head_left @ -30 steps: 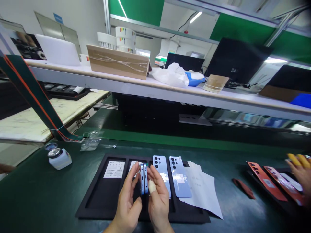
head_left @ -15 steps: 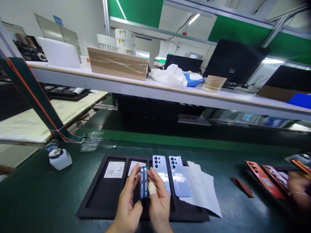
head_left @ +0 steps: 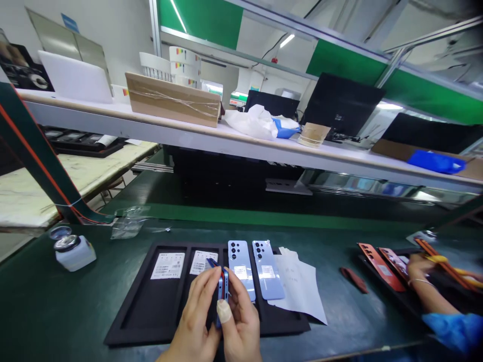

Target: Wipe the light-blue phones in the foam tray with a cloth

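Observation:
Two blue phones are held edge-on over the black foam tray [head_left: 124, 322], side by side. My left hand [head_left: 194, 314] is closed around the left phone [head_left: 220, 289], which is tilted out of line with its neighbour. My right hand [head_left: 241, 322] grips the right phone [head_left: 226, 279], its thumb wearing a pale cover. Whether the phones touch along their length is hidden by my fingers. Just beyond, a light-blue phone [head_left: 238, 256] and another light-blue phone [head_left: 268, 286] lie back up at the tray's right half. White label sheets [head_left: 168, 265] rest in the left compartments.
White paper [head_left: 302, 289] lies across the tray's right end. To the left are a white dispenser bottle [head_left: 75, 254] and clear plastic [head_left: 130, 223]. A brown strip [head_left: 353, 279] lies right, near orange phones [head_left: 381, 266] and a co-worker's hand [head_left: 417, 269]. A shelf [head_left: 234, 138] spans above.
The left phone has tilted away from the parallel position beside the right one, and my right thumb has moved across toward the phones. The view has shifted, showing more of the co-worker's arm.

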A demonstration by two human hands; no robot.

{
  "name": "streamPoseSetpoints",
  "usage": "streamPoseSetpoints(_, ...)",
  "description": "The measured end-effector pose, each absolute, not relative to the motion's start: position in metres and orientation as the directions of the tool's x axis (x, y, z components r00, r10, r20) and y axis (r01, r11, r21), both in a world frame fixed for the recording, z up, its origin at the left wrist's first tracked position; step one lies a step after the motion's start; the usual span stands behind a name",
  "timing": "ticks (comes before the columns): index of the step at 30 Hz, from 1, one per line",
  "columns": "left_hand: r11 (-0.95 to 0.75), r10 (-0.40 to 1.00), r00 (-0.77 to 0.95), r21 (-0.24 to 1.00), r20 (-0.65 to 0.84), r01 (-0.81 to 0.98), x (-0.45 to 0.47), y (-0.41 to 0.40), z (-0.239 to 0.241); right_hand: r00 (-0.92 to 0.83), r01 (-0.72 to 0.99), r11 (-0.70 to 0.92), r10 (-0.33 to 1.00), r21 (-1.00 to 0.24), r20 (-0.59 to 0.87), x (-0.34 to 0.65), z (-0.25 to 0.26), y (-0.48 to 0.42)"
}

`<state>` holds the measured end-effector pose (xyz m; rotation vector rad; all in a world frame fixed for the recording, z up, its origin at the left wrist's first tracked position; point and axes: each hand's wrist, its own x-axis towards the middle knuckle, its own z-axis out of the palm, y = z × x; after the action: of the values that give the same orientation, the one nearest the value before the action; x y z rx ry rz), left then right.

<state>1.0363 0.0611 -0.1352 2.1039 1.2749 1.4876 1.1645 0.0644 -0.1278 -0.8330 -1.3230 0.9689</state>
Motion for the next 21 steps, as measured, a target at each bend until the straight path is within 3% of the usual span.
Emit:
streamPoseSetpoints(4,-0.605,0.738,0.053,0.624,0.673,0.495,1.039,0.057,-0.141,0.095,0.008,0.378,0.921,-0.926,0.377,1.175,-0.134,0.063)
streamPoseSetpoints(8,-0.543,0.754,-0.059,0.671,0.654,0.505,1.033,0.053,-0.150,0.050,0.100,0.255,0.964,-0.962,0.261,1.199,-0.134,0.072)
streamPoseSetpoints(11,-0.529,0.781,-0.047,0.701,0.622,0.478,1.015,0.058,-0.148,-0.012,0.032,0.096,0.995,-0.995,0.096,1.218,-0.126,0.078)
streamPoseSetpoints(13,-0.567,0.772,0.014,0.678,0.636,0.467,0.995,0.067,-0.140,-0.029,-0.019,0.066,0.997,-0.998,0.067,1.224,-0.119,0.081)
streamPoseSetpoints(17,-0.714,0.651,0.211,0.495,0.729,0.495,0.945,0.097,-0.122,0.012,0.174,0.378,0.923,-0.909,0.386,1.211,-0.111,0.096)
streamPoseSetpoints(19,-0.690,0.680,0.280,0.462,0.678,0.556,0.923,0.114,-0.125,-0.072,0.332,0.531,0.838,-0.779,0.541,1.196,-0.118,0.111)
streamPoseSetpoints(21,-0.635,0.739,0.310,0.466,0.598,0.616,0.904,0.126,-0.139,-0.231,0.474,0.616,0.776,-0.629,0.587,1.180,-0.133,0.126)
